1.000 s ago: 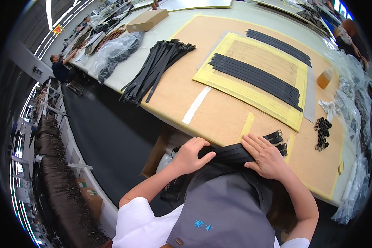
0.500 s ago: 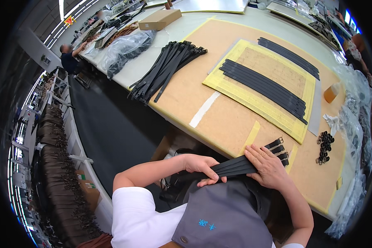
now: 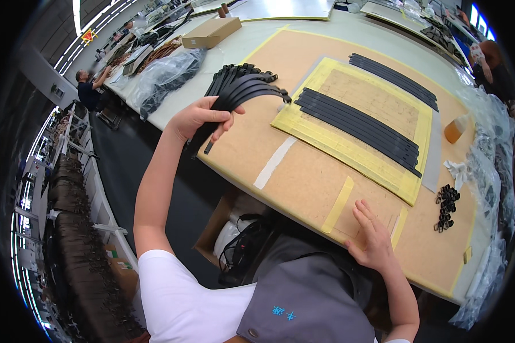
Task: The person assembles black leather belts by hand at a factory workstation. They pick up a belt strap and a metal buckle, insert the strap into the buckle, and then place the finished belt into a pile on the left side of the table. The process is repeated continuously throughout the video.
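My left hand (image 3: 203, 120) is raised over the table's left edge, its fingers wrapped round a bunch of black buckle straps (image 3: 249, 91). The straps arch over to the right, their ends hanging above the tabletop. Behind them lies a pile of more black straps (image 3: 228, 73), partly hidden by the bunch. At the near table edge, my right hand (image 3: 373, 237) rests with its fingers apart and holds nothing. Flat black strips (image 3: 360, 130) lie side by side on a yellow-taped board (image 3: 337, 163), with a second row of strips (image 3: 395, 81) farther back.
Small black buckles or loops (image 3: 446, 207) lie at the right, near an amber-filled container (image 3: 455, 130) and clear plastic sheeting (image 3: 489, 183). A cardboard box (image 3: 212, 33) and a plastic-wrapped bundle (image 3: 166, 77) stand far left. Another person (image 3: 90, 88) works beyond. Brown strips hang on the left rack (image 3: 74, 228).
My left hand has carried the bunch of straps from near my lap up and left to the pile. My right hand has let go of them and now rests at the table edge.
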`<state>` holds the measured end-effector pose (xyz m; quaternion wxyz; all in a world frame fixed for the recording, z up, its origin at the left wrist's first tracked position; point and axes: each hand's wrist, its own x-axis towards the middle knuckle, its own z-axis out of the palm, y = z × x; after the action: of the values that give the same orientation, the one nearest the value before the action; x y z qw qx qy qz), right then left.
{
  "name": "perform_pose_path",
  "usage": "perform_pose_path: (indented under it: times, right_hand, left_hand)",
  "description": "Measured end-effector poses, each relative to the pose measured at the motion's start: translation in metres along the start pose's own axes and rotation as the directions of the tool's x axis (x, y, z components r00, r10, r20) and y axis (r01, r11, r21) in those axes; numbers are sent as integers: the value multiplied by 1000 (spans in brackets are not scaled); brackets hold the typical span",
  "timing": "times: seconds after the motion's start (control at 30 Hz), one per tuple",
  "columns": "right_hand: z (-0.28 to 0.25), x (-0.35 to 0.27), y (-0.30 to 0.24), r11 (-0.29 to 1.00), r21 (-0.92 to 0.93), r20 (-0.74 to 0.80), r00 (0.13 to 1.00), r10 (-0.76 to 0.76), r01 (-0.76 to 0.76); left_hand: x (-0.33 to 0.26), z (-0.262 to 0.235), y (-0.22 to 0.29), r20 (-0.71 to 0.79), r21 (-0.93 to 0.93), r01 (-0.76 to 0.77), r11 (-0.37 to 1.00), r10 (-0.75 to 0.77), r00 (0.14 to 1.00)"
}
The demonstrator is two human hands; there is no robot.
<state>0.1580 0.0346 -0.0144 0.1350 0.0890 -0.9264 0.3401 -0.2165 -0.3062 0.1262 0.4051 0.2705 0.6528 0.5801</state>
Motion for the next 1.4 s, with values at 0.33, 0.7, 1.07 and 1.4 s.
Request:
perform_pose_path:
  times: [0.33,0.7,1.07,1.4]
  right_hand:
    - [-2,5,2,999,-15,49,998,41,-41]
    - [-2,7,3,998,23,51,997,59,-60]
    - [-6,4,8,999,22,74,996,39,-41]
    - [-9,-4,18,991,136,-38,999,11,-6]
  left_hand:
    - [57,-88,-124,-239,-306,284,909,-362,901]
    - [2,-81,-112,-421,-47,453,890,-429,799]
    - [23,4,-73,-631,755,652,-62,199,750]
    - [193,130,-99,31,953,-180,243,514,857]
